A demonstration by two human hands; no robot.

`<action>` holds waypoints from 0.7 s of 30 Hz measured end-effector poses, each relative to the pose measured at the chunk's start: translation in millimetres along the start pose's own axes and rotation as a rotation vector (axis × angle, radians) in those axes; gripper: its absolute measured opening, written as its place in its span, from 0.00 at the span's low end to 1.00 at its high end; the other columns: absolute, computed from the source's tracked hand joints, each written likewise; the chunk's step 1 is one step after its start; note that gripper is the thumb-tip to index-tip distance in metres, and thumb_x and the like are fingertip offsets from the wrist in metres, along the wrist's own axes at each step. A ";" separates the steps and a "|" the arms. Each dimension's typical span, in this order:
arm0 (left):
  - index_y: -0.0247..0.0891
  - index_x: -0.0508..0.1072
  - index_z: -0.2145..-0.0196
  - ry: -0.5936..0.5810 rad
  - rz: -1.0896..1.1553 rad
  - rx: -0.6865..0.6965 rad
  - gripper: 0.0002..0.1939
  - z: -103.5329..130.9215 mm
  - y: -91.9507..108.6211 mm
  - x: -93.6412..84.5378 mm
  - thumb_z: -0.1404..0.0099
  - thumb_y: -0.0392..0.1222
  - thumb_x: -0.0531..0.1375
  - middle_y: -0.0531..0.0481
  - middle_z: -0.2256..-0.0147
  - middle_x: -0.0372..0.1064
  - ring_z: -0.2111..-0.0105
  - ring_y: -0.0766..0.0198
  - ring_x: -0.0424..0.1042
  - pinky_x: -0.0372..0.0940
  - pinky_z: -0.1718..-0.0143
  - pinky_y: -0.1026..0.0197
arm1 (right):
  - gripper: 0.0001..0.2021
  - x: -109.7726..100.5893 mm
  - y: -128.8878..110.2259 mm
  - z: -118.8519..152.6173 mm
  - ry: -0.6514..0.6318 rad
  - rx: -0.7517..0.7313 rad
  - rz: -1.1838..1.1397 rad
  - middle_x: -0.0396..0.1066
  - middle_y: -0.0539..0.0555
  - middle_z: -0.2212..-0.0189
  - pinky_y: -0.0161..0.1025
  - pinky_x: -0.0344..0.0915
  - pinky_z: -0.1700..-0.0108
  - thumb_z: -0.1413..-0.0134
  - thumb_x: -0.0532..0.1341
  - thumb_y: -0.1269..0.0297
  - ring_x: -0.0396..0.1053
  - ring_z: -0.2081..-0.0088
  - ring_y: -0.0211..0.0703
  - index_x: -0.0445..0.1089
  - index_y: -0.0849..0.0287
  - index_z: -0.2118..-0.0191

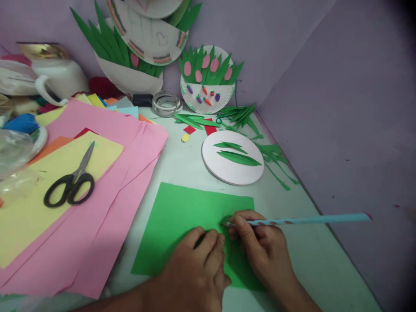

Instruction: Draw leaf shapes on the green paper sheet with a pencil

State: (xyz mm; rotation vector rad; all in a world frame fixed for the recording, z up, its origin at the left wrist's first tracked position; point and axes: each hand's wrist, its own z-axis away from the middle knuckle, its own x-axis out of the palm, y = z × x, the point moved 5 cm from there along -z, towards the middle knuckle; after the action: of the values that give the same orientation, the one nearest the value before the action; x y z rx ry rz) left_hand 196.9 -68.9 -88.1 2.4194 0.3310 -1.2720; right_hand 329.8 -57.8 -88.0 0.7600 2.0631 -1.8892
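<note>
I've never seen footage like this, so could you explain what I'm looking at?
No machine here: a person works bare-handed, and this one picture comes from a camera on their head, looking forward and down. The left hand rests on a sheet of green paper; the right hand holds a light-blue pencil, its tip at the paper. Beyond that on the table lies a white disc bearing leaf-shaped green cut-outs. To the left, black-handled scissors lie on yellow paper, over pink sheets.

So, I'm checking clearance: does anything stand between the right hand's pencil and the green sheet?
Nothing visible: the right hand holds the pencil, tip at the green sheet; the left hand lies beside the tip.
</note>
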 end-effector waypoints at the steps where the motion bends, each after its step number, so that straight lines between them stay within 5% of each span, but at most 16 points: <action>1: 0.32 0.75 0.65 0.012 0.005 -0.008 0.11 0.0 -0.3 -0.1 0.32 0.40 0.55 0.46 0.59 0.76 0.57 0.59 0.69 0.58 0.54 0.55 | 0.18 -0.2 1.1 -0.6 0.005 0.010 -0.014 0.69 0.50 0.80 0.30 0.62 0.79 0.39 0.54 0.61 0.67 0.79 0.36 0.69 0.59 0.79; 12: 0.31 0.76 0.68 0.074 -0.008 0.007 0.10 0.6 -2.0 2.1 0.33 0.36 0.55 0.47 0.61 0.76 0.59 0.60 0.69 0.57 0.55 0.54 | 0.23 -1.7 5.7 -7.3 0.026 0.057 -0.008 0.70 0.53 0.78 0.30 0.63 0.81 0.39 0.54 0.58 0.68 0.80 0.36 0.67 0.59 0.84; 21: 0.32 0.75 0.70 0.097 -0.015 0.012 0.11 0.8 -1.6 2.1 0.33 0.37 0.55 0.47 0.62 0.76 0.60 0.60 0.69 0.58 0.56 0.54 | 0.18 -1.5 18.7 -8.5 0.067 0.171 -0.048 0.71 0.53 0.76 0.30 0.65 0.82 0.40 0.55 0.54 0.69 0.79 0.37 0.72 0.60 0.74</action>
State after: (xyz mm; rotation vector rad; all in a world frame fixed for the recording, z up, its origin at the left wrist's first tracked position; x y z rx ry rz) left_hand 196.9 -67.7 -90.6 2.4984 0.3700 -1.1680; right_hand 342.3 -49.3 -102.1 0.8305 1.9940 -2.1153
